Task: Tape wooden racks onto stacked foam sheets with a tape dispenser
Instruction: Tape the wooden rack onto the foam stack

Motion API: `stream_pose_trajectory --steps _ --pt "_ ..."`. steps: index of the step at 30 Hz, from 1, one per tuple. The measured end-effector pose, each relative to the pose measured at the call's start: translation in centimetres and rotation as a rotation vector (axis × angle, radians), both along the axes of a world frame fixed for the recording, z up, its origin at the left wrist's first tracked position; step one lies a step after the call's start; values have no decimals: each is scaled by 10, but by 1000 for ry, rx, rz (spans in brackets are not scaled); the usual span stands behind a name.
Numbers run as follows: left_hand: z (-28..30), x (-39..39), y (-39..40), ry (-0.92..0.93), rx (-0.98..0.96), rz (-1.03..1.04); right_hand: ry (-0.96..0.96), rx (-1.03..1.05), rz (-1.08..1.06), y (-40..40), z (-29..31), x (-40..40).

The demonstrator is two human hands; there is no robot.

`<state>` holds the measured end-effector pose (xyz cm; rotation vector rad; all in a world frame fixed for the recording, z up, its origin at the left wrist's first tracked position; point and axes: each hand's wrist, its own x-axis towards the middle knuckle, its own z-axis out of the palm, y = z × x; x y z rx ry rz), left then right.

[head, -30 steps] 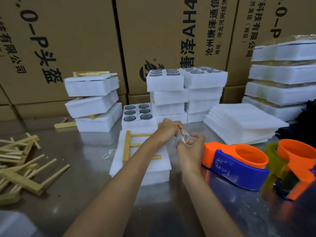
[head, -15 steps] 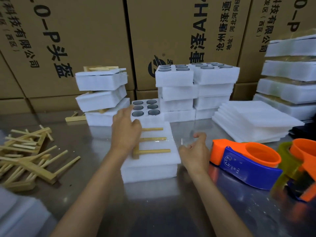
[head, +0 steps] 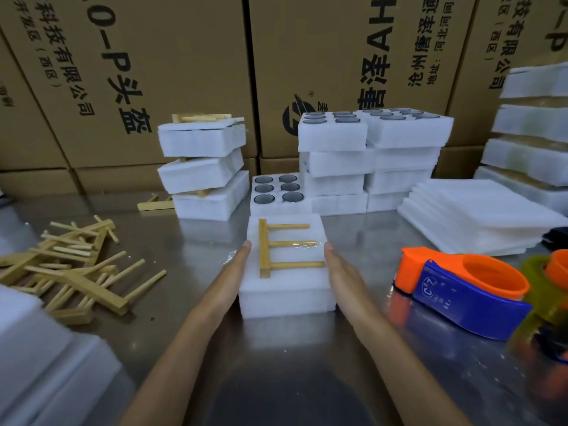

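Observation:
A white stack of foam sheets (head: 285, 290) lies on the steel table in front of me. On top of it lies a wooden rack (head: 278, 247), a bar with three pegs pointing right, and a strip of clear tape crosses its middle peg. My left hand (head: 229, 278) presses flat against the stack's left side with straight fingers. My right hand (head: 342, 273) presses the right side the same way. An orange and blue tape dispenser (head: 461, 287) lies on the table to the right, apart from my hands.
Loose wooden racks (head: 76, 269) lie heaped at the left. Taped foam stacks (head: 203, 167) and foam blocks with round holes (head: 335, 130) stand behind. Flat foam sheets (head: 479, 213) sit at the right, cardboard boxes (head: 184, 56) along the back, and a second dispenser (head: 553, 290) at the right edge.
Earlier both hands pinched clear tape above the stack. The left hand then pressed on the rack, and now both hands have dropped flat against the stack's two sides.

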<state>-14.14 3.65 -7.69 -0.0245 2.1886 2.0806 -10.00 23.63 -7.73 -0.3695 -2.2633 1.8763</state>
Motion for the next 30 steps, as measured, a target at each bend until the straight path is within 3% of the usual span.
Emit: stream_pose_trajectory --steps 4,7,11,16,23,30 --pt "0 9 3 -14 138 -71 24 -200 70 -8 -3 2" --pt "12 14 10 101 330 -88 111 -299 110 -13 -3 3" --pt "31 18 13 284 443 -43 267 -515 165 -11 11 5" --pt "24 18 5 155 611 -73 256 -659 206 -4 18 14" --pt "16 15 -2 -12 782 -195 151 -608 244 -5 22 16" --pt "13 14 -9 -57 810 -236 85 -320 156 -19 21 17"
